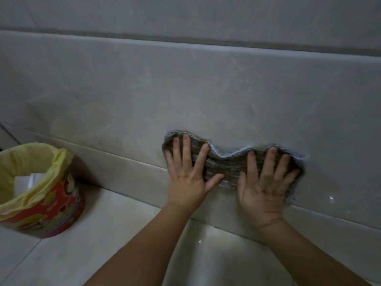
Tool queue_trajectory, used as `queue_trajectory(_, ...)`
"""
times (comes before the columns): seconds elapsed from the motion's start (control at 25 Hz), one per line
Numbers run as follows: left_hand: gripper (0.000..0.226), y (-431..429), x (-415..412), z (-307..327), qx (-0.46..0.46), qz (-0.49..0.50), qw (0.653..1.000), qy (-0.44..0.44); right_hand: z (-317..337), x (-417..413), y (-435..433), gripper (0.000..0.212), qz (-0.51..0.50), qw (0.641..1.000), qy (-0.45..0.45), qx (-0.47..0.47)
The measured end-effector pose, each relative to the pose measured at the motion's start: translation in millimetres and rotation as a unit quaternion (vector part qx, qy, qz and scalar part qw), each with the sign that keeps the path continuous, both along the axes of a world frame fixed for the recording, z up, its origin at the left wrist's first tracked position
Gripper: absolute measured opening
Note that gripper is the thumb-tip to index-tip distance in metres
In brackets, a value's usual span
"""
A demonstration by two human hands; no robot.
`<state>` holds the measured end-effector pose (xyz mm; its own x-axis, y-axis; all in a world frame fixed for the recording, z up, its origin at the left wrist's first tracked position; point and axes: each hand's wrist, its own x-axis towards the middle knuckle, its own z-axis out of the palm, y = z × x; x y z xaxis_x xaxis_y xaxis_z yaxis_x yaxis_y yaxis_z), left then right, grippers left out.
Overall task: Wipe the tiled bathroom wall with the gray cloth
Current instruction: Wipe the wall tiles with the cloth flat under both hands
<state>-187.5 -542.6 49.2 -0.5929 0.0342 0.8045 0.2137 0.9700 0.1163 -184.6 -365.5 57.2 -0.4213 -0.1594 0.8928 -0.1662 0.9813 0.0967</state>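
Head view: presses the gray cloth (226, 164) flat against the tiled wall (185, 89), low down, just above the seam near the floor (103, 234). Has the left hand (185, 180) spread wide on the cloth's left end and the right hand (266, 182) spread wide on its right end, fingers straight, gripping nothing, only pushing. Leaves the middle dipping between the two palms. Shows a red bin (47, 213) with a yellow bag (31, 162) well apart to the left. Risks losing the cloth to the floor if pressure eases on the glossy tile, since no finger curls round it; risks bunching at the slack middle and leaving streaks; may smear rather than clean, judging by the brownish face
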Motion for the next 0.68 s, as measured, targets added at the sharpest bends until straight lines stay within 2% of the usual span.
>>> queue_trajectory(0.2,0.086,-80.7,-8.2,-13.4,-0.016,0.016,0.999,-0.029,-9.7,-10.7,-75.0,0.062,0.032,0.997,-0.005,0.072)
queue_trajectory(0.36,0.098,-117.1,-8.7,-16.8,0.007,0.027,0.998,-0.061,-15.5,-15.0,-116.5,0.062,0.094,0.986,-0.036,0.131)
queue_trajectory(0.48,0.094,-119.3,-1.7,-26.5,0.045,0.034,0.994,-0.092,-21.2,-17.4,-118.8,0.065,0.125,0.969,-0.046,0.21)
queue_trajectory(0.68,0.115,-68.3,16.7,-46.8,0.111,0.047,0.982,-0.144,-27.1,-13.4,-79.3,0.066,0.172,0.943,-0.075,0.275)
